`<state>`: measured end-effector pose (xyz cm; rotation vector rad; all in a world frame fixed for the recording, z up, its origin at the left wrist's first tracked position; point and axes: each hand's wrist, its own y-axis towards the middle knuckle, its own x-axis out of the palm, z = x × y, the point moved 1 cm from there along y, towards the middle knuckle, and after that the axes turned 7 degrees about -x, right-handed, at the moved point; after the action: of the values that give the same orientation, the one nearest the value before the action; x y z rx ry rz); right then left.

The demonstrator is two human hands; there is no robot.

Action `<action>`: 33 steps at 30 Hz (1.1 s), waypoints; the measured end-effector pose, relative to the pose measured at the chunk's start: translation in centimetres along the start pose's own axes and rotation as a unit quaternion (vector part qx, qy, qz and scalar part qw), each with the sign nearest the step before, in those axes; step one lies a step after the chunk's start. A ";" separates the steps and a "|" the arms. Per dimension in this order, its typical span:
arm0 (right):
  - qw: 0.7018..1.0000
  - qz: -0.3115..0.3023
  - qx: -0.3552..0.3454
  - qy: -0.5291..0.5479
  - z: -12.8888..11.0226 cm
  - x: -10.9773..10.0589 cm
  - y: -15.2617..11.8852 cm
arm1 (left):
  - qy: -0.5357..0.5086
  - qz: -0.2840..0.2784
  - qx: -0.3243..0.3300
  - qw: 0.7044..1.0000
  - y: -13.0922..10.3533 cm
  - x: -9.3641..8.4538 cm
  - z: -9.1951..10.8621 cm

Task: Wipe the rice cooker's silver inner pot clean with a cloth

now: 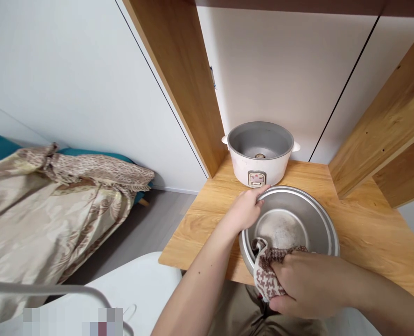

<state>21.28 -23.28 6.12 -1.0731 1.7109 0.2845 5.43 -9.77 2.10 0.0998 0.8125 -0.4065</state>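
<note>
A wide silver rice cooker inner pot [317, 217] stands at the front of the wooden table, its round base scuffed and dull in the middle. My left hand [247, 212] grips its left rim, with the index finger along the edge and the other fingers curled inside. Bunched under my right hand [306, 282] is a brown and white patterned cloth [268, 273], pressed against the near inner wall and hanging over the rim. Just behind the pot sits the white rice cooker body [240, 168], lidless, with its heating-plate centre visible inside.
Wooden posts [182, 84] rise at the left and right of the table [196, 224]. A white chair [143, 280] is at the lower left. Beyond it lies a bed or sofa with a patterned cover [77, 205]. White wall panels [280, 70] stand behind.
</note>
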 end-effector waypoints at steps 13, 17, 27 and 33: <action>1.000 0.019 0.021 -0.009 -0.5 -0.1 -0.2 | -0.005 0.002 0.002 1.000 0.1 0.1 -0.1; 1.000 0.009 0.003 -0.028 -0.4 0.1 0.0 | -0.005 0.001 0.003 1.000 0.1 0.1 -0.1; 0.998 0.021 0.003 -0.053 -0.5 0.4 -0.2 | 0.000 0.005 0.001 1.000 0.0 0.0 -0.1; 0.997 0.022 -0.013 -0.075 -0.4 0.3 0.0 | -0.008 0.004 -0.005 1.000 -0.1 -0.1 0.1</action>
<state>21.00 -23.73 6.04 -1.0093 1.6011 0.4063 5.42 -9.85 2.28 0.0907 0.7983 -0.3954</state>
